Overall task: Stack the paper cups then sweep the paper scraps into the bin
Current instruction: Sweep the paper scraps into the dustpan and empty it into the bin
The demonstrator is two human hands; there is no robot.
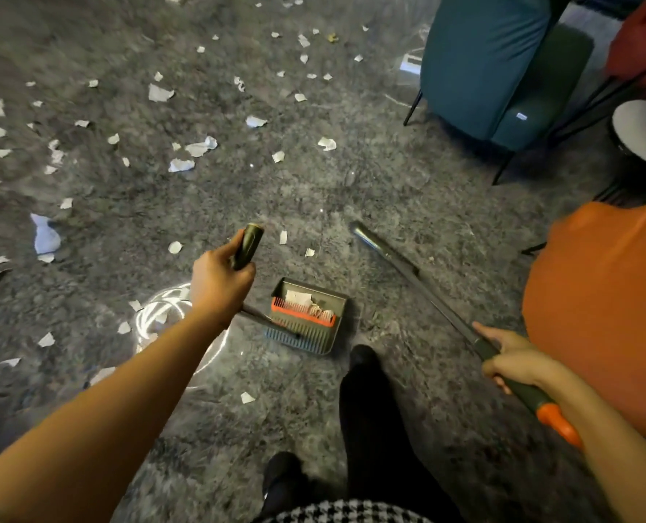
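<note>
My left hand [219, 283] grips the dark handle [248, 247] of a grey dustpan [310, 317] that stands on the floor in front of my feet. The pan has an orange comb strip and holds a few white paper scraps. My right hand [510, 358] grips the dark, orange-tipped handle of a broom [400, 264], whose metal pole runs up and left across the floor; the brush head is not visible. Several torn white paper scraps [200, 147] lie scattered over the grey floor, mostly to the left and far side. No paper cups are in view.
A teal chair [491, 66] on thin black legs stands at the upper right, with a red seat behind it. An orange object [601, 307] sits close on my right. My black-clad legs [370, 409] are below the dustpan. A light reflection glints on the floor near my left forearm.
</note>
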